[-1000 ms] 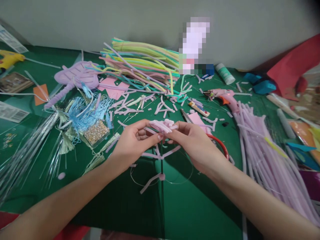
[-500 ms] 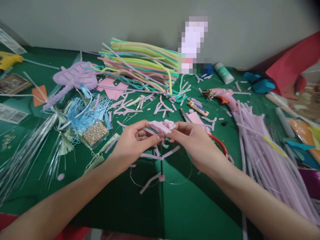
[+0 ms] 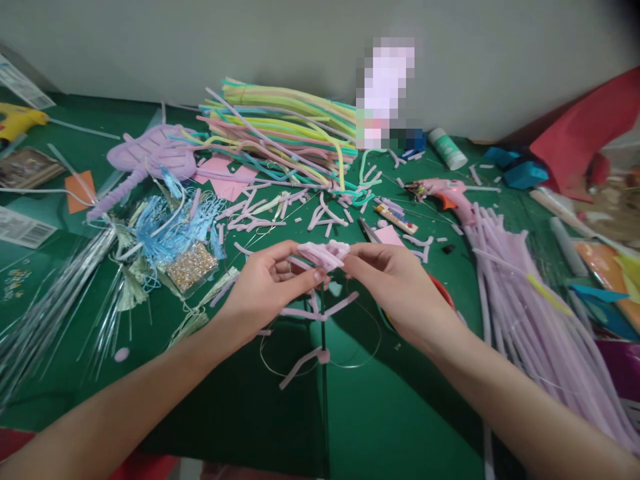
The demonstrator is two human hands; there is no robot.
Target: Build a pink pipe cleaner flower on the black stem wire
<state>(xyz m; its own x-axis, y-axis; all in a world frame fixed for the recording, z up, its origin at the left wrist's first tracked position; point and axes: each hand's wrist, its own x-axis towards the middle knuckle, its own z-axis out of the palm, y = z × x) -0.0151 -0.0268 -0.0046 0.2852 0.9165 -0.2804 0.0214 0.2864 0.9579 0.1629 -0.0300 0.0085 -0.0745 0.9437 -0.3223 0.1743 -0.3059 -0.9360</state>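
Note:
Between my fingertips is a small bundle of folded lilac pipe cleaners [image 3: 323, 254], held just above the table. My left hand [image 3: 273, 272] pinches its left side with thumb and fingers. On its right side, my right hand [image 3: 377, 270] has thumb and forefinger closed on it. Short lilac pipe cleaner pieces [image 3: 305, 312] lie under my hands, beside a thin loop of wire [image 3: 270, 363]. Scissors with a red handle [image 3: 443, 291] are partly hidden behind my right hand.
A pink glue gun [image 3: 445, 193] rests at right, near a bundle of long lilac pipe cleaners [image 3: 520, 300]. Multicoloured pipe cleaners [image 3: 285, 127] are heaped at the back. Left are blue tassels [image 3: 163, 213], a box of beads [image 3: 191, 268] and a lilac leaf-shaped piece [image 3: 150, 153].
My right hand has shifted very slightly, and the lilac bundle has turned a little between my fingers. My left hand stays almost still.

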